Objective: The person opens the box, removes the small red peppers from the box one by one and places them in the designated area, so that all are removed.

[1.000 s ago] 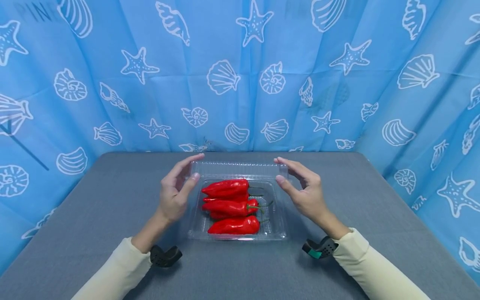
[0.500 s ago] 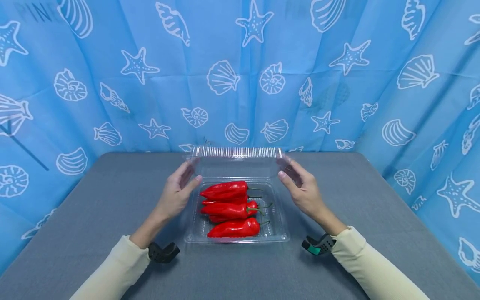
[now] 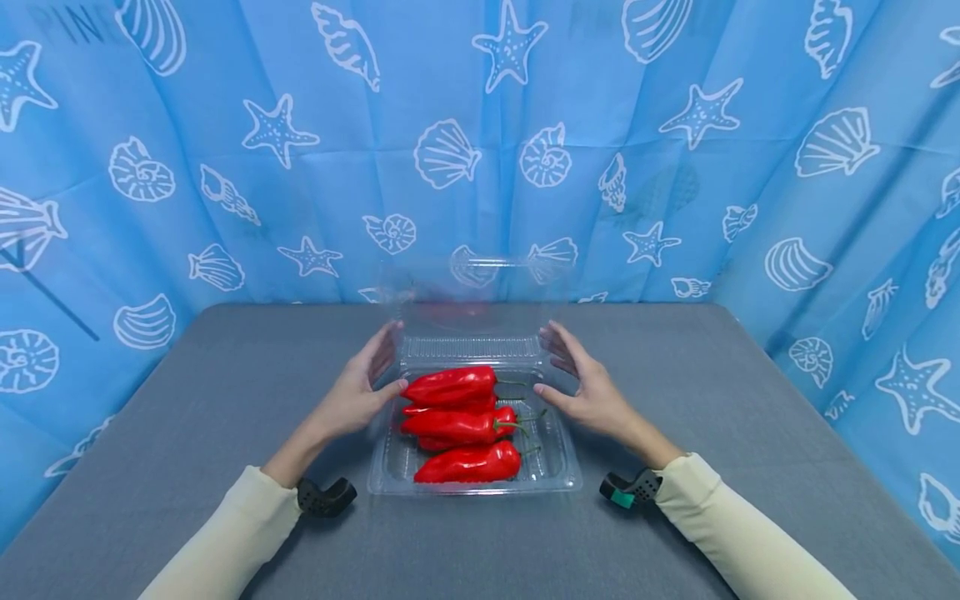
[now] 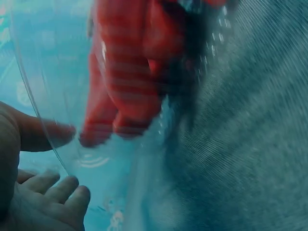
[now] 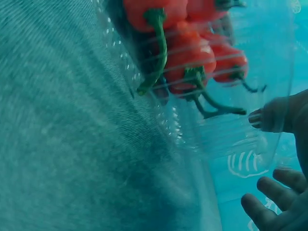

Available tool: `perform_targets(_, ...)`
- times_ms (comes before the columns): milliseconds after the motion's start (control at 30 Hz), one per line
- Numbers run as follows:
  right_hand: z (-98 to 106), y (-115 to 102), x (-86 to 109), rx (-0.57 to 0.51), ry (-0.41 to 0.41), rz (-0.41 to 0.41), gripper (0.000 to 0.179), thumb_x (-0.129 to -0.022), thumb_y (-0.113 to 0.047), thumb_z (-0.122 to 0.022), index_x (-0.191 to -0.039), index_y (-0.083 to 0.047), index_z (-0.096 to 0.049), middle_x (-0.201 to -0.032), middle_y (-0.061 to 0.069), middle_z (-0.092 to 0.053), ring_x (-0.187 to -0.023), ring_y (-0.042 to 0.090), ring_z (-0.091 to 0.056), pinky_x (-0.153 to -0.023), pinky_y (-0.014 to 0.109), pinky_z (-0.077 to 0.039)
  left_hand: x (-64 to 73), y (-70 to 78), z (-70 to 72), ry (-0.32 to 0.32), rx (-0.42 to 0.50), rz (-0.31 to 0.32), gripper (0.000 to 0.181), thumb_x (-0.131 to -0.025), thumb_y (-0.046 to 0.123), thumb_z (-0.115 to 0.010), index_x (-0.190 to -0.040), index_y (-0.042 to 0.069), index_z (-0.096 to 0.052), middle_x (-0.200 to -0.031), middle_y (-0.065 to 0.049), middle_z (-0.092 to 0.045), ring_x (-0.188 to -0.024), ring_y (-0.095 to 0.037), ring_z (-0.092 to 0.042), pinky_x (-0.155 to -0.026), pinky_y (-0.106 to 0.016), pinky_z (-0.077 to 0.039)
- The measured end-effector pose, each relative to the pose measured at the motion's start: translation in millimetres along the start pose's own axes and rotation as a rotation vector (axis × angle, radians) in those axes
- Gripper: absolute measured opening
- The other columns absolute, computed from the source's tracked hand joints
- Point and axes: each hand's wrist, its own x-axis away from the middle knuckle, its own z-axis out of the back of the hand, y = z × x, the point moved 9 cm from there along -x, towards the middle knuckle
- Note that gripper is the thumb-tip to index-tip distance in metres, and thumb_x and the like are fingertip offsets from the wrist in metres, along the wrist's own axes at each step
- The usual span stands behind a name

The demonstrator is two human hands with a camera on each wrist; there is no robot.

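Note:
A clear plastic clamshell box (image 3: 566, 479) holds several red peppers (image 3: 461, 425) lying in a stack, their green stems (image 5: 159, 53) pointing right. Its transparent lid (image 3: 480, 292) stands raised behind the tray, with the ribbed hinge strip (image 3: 472, 348) at the back. My left hand (image 3: 360, 387) is at the back left corner, thumb over the rim by a pepper tip and the other fingers extended. Opposite it, my right hand (image 3: 588, 392) is at the back right corner with fingers loosely spread. Whether either hand touches the plastic is hard to tell.
The box stands on a grey cloth-covered table (image 3: 225, 400). Beyond the table's far edge hangs a blue curtain (image 3: 495, 200) with white shells and starfish. Black wrist mounts (image 3: 326, 497) sit at both cuffs.
The lid has swung upward and away from me. Both hands have come lower and a little nearer to me, and the tray has shifted slightly toward me.

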Motion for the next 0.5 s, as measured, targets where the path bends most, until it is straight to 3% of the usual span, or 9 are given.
perform_targets(200,-3,11,1.5,-0.051,-0.023,-0.071,0.087,-0.089,0.003,-0.073,-0.159,0.0,-0.021,-0.155,0.026,-0.039,-0.14,0.043,-0.042,-0.108,0.053,-0.042,1.4,-8.6,-1.9,-0.035,-0.033,0.033,0.08,-0.094,-0.007,-0.063,-0.159,-0.005,-0.016,-0.163,-0.023,-0.025,-0.149,-0.042,-0.026,-0.118,-0.055,-0.026)
perform_targets(500,-5,16,4.0,-0.052,-0.044,-0.142,0.081,-0.092,-0.001,-0.072,-0.157,0.003,-0.024,-0.151,0.024,-0.046,-0.135,0.043,-0.048,-0.105,0.053,-0.045,3.1,-12.0,-3.4,-0.062,-0.034,0.075,0.077,-0.094,-0.006,-0.063,-0.156,-0.009,-0.018,-0.16,-0.027,-0.029,-0.147,-0.044,-0.029,-0.116,-0.055,-0.03)
